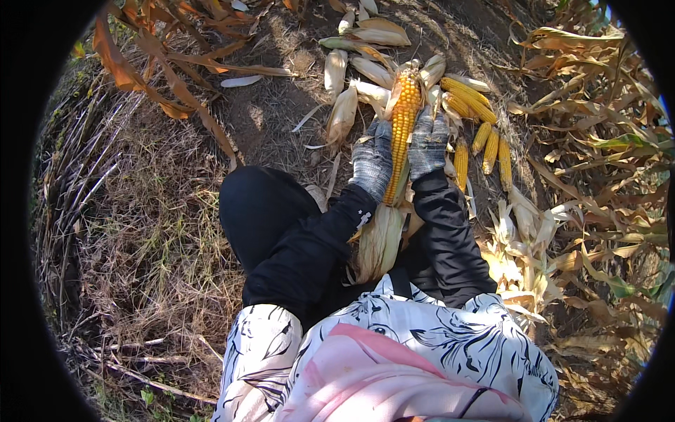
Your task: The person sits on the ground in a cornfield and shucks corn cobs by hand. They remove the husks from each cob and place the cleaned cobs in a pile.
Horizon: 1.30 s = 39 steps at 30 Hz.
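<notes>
A large yellow ear of corn lies lengthwise between my two hands, its kernels bare along the front. My left hand, in a grey knitted glove, grips its left side. On the opposite side, my right hand, gloved alike, holds the ear and its husk edge. Pale husk spreads from the lower end of the ear towards my lap. The fingertips curled behind the ear are partly hidden.
Several husked corn cobs lie on the soil to the right. Ears still in husks are piled ahead. Loose husks lie beside my right arm. Dry corn stalks line the right, and dry grass covers the left.
</notes>
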Each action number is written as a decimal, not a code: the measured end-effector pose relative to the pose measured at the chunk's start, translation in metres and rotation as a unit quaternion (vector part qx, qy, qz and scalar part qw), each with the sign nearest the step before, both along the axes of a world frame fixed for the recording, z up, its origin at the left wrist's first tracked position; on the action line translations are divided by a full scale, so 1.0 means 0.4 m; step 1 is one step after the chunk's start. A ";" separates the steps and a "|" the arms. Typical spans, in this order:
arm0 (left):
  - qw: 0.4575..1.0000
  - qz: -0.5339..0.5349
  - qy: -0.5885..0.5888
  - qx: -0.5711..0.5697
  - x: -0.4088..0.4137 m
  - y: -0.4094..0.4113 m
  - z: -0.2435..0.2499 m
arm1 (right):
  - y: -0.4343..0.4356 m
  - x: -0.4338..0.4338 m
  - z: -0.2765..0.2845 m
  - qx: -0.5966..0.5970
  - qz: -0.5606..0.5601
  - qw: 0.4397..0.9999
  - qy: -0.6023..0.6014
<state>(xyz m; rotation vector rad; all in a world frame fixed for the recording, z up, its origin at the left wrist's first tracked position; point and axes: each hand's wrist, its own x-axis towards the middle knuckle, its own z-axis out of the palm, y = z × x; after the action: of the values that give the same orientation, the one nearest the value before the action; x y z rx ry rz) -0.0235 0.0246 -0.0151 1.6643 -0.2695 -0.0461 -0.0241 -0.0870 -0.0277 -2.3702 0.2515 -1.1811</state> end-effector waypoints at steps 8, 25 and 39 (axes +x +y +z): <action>0.989 0.075 -0.122 0.046 0.010 0.025 -0.001 | 0.060 -0.025 0.110 0.242 0.165 0.954 0.068; 0.954 0.015 0.208 -0.217 0.023 0.022 0.019 | 0.020 -0.013 0.029 0.252 0.106 0.961 0.044; 0.847 -0.091 0.416 -0.319 0.051 0.046 0.044 | 0.009 -0.037 -0.007 0.730 0.391 0.560 -0.021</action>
<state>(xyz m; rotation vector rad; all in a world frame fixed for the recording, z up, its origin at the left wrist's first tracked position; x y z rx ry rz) -0.0030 0.0431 0.0026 0.8283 0.2150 -0.7293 -0.0390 -0.0833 -0.0307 -0.6891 0.0461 -0.2021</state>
